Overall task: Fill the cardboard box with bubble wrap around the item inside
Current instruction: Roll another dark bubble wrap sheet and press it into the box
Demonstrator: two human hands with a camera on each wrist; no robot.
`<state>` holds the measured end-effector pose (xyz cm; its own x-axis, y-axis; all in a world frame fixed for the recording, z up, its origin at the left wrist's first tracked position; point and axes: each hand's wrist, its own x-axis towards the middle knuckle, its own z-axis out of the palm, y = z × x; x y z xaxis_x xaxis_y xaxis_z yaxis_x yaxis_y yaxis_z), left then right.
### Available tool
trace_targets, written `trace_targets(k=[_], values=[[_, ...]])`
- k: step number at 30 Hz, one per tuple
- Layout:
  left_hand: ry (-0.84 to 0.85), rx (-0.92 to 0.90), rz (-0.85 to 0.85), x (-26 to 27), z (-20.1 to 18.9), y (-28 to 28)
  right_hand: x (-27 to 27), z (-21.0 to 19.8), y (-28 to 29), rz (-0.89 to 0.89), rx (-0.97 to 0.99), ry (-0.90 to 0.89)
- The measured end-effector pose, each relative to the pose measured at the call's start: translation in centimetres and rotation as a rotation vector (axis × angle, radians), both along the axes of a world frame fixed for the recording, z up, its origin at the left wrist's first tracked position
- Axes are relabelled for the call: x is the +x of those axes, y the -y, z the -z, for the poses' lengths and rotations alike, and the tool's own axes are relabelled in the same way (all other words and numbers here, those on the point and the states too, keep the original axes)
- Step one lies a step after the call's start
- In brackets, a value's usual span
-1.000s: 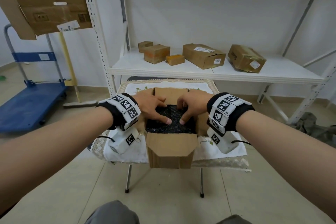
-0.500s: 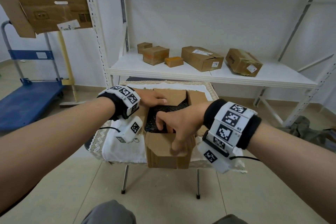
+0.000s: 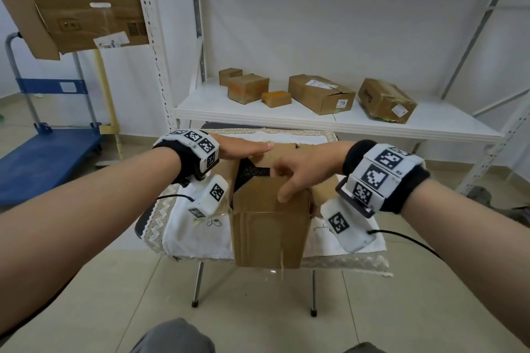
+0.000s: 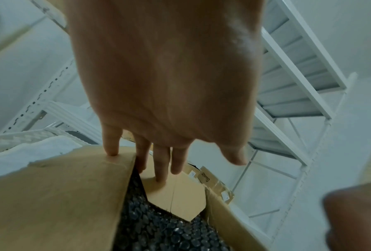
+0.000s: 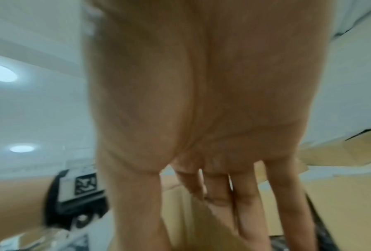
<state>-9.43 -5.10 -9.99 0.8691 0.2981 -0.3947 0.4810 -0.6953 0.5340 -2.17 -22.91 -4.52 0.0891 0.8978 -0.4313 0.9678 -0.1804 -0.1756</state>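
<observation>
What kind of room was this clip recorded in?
Likely a small storeroom or parcel-packing area: white metal shelving holding taped cardboard parcels, a blue platform trolley, and an open cardboard box being packed.

A storeroom or packing room is indicated: taped cardboard parcels (image 3: 321, 93) are kept on a white metal shelf (image 3: 329, 120) at the far side, and a blue platform trolley (image 3: 48, 157) is parked on the tiled floor at left.
</observation>
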Motion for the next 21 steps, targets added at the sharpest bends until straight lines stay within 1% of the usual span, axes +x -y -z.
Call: trace_targets(k=[2,3,6,7,8,10,12,13,14,15,16,17,18,20,21], values=[[-0.050,-0.019,0.000,-0.3,-0.2,-0.7,1.3,1.0,-0.6,0.059,0.052,0.034],[-0.072,0.025,0.009,-0.4,-0.4,-0.9,1.8,1.8,-0.8,0.084,0.051,0.040],[-0.138,0.212,0.086,-1.1,-0.1,-1.0,2.4,3.7,-1.1,0.157,0.018,-0.043],[-0.157,0.262,0.086,-1.1,0.1,-0.5,2.7,4.0,-1.1,0.173,0.024,-0.055],[-0.167,0.298,0.083,-1.1,0.3,-0.1,3.0,4.1,-1.0,0.181,0.044,-0.044],[-0.161,0.321,0.080,-1.0,0.4,0.5,4.3,4.1,-0.8,0.224,0.138,0.033],[-0.159,0.311,0.071,-1.0,0.1,0.9,6.3,4.1,-0.2,0.409,0.254,0.091],[-0.163,0.315,0.068,-1.0,0.1,0.9,7.3,4.3,0.2,0.526,0.254,0.086],[-0.168,0.322,0.068,-1.0,0.1,1.0,8.1,4.5,0.7,0.629,0.208,0.027],[-0.174,0.329,0.067,-1.0,0.1,1.0,8.7,4.8,1.3,0.711,0.162,-0.088],[-0.178,0.336,0.070,-1.1,0.1,1.0,9.0,5.0,1.8,0.762,0.160,-0.224],[-0.180,0.342,0.071,-1.1,0.2,1.0,9.3,5.0,2.1,0.782,0.217,-0.310],[-0.182,0.343,0.068,-1.1,0.3,1.0,9.4,4.8,2.3,0.785,0.326,-0.345],[-0.173,0.332,0.059,-1.4,0.4,1.0,9.1,4.1,2.2,0.773,0.591,-0.334],[-0.163,0.326,0.055,-1.4,0.5,0.9,8.8,3.7,2.2,0.763,0.677,-0.363]])
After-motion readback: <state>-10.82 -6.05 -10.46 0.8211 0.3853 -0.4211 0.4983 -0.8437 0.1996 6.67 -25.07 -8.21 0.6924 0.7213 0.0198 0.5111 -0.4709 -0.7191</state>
